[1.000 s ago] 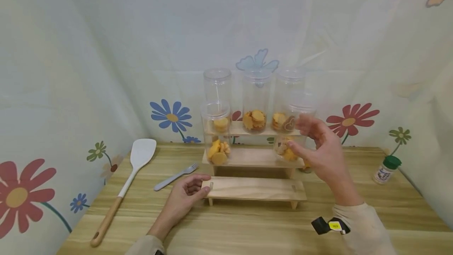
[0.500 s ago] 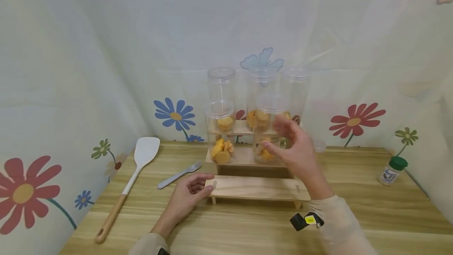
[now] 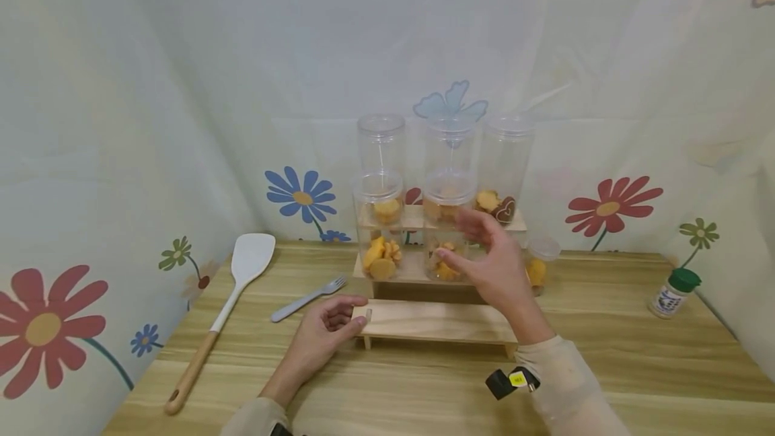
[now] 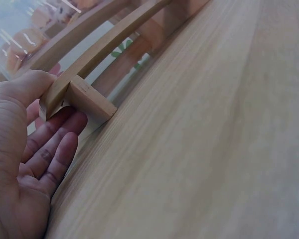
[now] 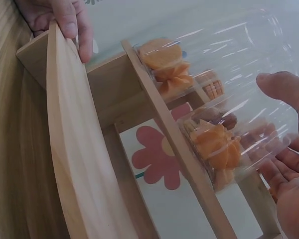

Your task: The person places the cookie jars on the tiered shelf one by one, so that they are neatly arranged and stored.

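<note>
My right hand (image 3: 499, 278) holds a clear lidded jar of cookies (image 3: 438, 231) upright at the middle tier of a stepped wooden rack (image 3: 432, 321). In the right wrist view, the thumb and fingers curve round the jar (image 5: 214, 144), which has orange flower-shaped cookies in its bottom. My left hand (image 3: 317, 332) grips the left end of the lowest step, thumb on top and fingers below, as the left wrist view shows. Left of the held jar stands a similar jar (image 3: 378, 231) with yellow cookies. Jars line the top tier, among them one with a heart cookie (image 3: 507, 160).
Another cookie jar (image 3: 537, 264) stands right of the rack. A green-capped shaker (image 3: 673, 293) sits farther right. To the left lie a grey fork (image 3: 309, 298) and a white spatula with a wooden handle (image 3: 220, 315). A flowered cloth (image 3: 303, 52) hangs behind the table.
My right hand has carried the jar left along the middle tier, from the right end to beside the left jar. The left hand keeps its grip on the rack.
</note>
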`<state>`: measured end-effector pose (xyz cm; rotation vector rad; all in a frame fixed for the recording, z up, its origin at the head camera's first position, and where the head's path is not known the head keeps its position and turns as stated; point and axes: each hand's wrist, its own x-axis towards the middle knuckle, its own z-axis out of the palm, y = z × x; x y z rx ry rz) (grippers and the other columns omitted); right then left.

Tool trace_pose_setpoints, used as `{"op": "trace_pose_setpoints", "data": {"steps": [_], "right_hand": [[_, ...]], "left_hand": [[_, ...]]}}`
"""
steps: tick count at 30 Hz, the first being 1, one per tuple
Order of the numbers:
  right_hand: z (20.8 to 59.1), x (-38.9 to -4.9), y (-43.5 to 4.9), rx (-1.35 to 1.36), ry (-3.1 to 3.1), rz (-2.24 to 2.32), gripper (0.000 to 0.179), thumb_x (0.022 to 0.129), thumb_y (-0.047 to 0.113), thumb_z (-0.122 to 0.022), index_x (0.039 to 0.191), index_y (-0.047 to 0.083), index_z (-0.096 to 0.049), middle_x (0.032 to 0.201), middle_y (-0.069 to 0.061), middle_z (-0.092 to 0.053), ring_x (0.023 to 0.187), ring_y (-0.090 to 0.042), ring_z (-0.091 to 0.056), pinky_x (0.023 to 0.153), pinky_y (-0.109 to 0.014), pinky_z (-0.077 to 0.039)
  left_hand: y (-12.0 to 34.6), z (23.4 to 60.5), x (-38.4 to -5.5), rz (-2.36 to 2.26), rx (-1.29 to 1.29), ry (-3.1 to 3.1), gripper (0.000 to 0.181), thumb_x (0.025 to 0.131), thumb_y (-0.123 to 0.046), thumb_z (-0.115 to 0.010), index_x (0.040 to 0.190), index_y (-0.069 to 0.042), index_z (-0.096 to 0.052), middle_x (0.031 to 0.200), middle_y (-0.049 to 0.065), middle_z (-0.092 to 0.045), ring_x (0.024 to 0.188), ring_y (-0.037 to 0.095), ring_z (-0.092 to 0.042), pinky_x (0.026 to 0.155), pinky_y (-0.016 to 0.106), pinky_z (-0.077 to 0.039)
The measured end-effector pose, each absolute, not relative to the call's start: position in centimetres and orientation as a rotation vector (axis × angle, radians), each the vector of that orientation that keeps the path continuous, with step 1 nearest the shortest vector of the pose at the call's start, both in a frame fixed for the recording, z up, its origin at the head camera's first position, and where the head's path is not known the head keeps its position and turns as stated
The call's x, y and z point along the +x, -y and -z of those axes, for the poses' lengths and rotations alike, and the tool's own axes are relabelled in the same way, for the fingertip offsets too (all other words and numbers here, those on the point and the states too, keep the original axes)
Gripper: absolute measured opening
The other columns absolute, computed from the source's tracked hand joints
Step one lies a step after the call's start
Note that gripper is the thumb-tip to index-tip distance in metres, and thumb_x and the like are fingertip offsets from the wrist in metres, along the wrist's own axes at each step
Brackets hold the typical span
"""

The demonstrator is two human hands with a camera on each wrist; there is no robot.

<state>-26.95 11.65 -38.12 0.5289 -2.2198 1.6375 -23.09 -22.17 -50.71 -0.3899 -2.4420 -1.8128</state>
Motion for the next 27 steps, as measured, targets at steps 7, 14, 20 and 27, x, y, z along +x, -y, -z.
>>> {"op": "trace_pose_setpoints", "data": {"steps": [7, 14, 20, 27], "right_hand": [[38.28, -26.79, -11.56, 0.525, 2.225, -1.621, 0.075, 0.091, 0.029, -0.097, 0.154, 0.011, -0.060, 0.152, -0.004, -0.066, 0.140, -0.022, -0.064, 0.120, -0.044, -0.049], [38.37, -26.68, -11.42, 0.518, 2.266, -1.545, 0.078, 0.093, 0.031, -0.095, 0.156, 0.010, -0.057, 0.155, -0.006, -0.064, 0.141, -0.027, -0.062, 0.121, -0.050, -0.048], [38.60, -26.80, -11.46, 0.513, 2.283, -1.516, 0.076, 0.093, 0.030, -0.095, 0.155, 0.009, -0.057, 0.154, -0.007, -0.065, 0.141, -0.029, -0.062, 0.121, -0.050, -0.048], [38.50, -26.69, -11.30, 0.500, 2.318, -1.471, 0.078, 0.094, 0.032, -0.094, 0.158, 0.009, -0.055, 0.156, -0.009, -0.063, 0.143, -0.032, -0.060, 0.122, -0.053, -0.048]], "left_hand": [[22.11, 50.67, -23.14, 1.819, -0.386, 2.437, 0.031, 0.101, -0.023, -0.086, 0.131, -0.017, -0.080, 0.107, 0.010, -0.076, 0.098, 0.018, -0.070, 0.088, 0.026, -0.059], [22.19, 50.75, -23.16, 1.818, -0.387, 2.443, 0.031, 0.101, -0.023, -0.086, 0.131, -0.018, -0.080, 0.106, 0.010, -0.076, 0.097, 0.018, -0.070, 0.087, 0.026, -0.059], [22.23, 50.80, -23.17, 1.812, -0.386, 2.456, 0.030, 0.102, -0.024, -0.086, 0.131, -0.018, -0.080, 0.107, 0.010, -0.076, 0.097, 0.019, -0.070, 0.087, 0.026, -0.059], [22.25, 50.77, -23.15, 1.820, -0.392, 2.448, 0.031, 0.102, -0.024, -0.085, 0.131, -0.018, -0.080, 0.107, 0.010, -0.076, 0.098, 0.019, -0.070, 0.087, 0.026, -0.059]]}}
